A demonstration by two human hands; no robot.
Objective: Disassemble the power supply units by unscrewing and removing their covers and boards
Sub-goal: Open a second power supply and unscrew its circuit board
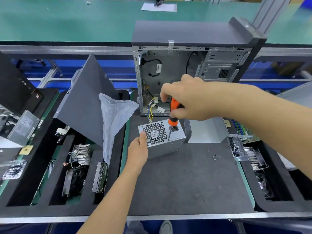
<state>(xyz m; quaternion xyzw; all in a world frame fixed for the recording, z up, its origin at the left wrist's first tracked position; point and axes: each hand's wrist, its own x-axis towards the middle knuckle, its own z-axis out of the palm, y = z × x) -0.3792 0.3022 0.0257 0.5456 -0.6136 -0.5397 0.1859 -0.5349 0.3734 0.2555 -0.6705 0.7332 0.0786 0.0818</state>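
Our left hand braces the silver perforated-metal power supply box, just before the open grey computer case; right-hand fingers wrap the orange-handled screwdriver, tip on a corner screw. Tilting it could cam out and strip the head.

I see the power supply unit on the mat, in front of the open computer case. A leaning side panel and plastic bag lie left; a screw tray sits right.
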